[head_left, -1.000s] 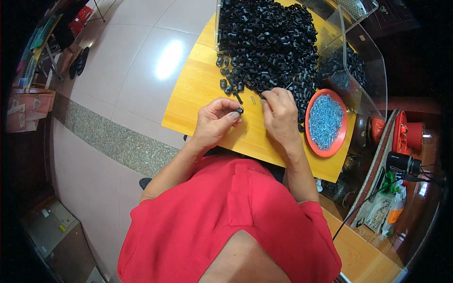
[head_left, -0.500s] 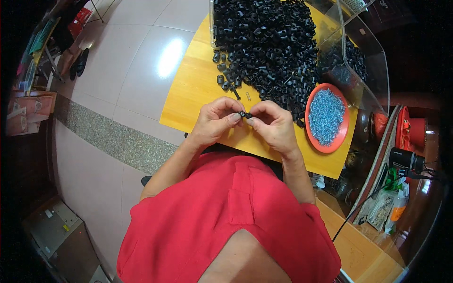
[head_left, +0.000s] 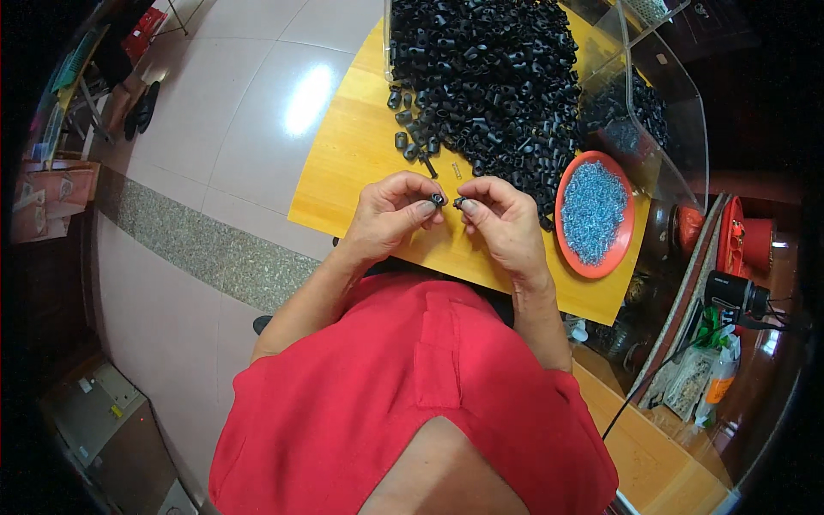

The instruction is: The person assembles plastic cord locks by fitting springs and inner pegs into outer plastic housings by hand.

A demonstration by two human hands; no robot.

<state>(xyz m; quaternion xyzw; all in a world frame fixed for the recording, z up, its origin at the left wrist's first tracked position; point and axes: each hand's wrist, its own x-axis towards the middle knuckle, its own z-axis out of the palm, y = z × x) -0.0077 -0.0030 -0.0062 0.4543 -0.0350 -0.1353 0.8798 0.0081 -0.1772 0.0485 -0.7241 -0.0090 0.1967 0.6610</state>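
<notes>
Between thumb and fingers, my left hand (head_left: 396, 215) pinches a small black hollow plastic part (head_left: 437, 200). A second small black plastic part (head_left: 460, 203) is pinched in my right hand (head_left: 505, 223); its exact shape is partly covered by the fingertips. The two parts are a little apart, over the near edge of the yellow table (head_left: 339, 172). Just beyond my hands lie a small metal spring (head_left: 457, 170) and a black stem-shaped piece (head_left: 428, 166). Past them spreads a large heap of black plastic parts (head_left: 489, 77).
To the right, a red-orange plate (head_left: 633, 210) holds many small silvery-blue metal pieces (head_left: 592, 215). A clear plastic bin (head_left: 687, 129) with more black parts stands behind it. A black device (head_left: 730, 292) with a cable is at far right. Tiled floor (head_left: 180, 283) lies left.
The two black parts, touching or nearly so half a second ago, are now separated. My hands have drawn slightly apart, each keeping its part.
</notes>
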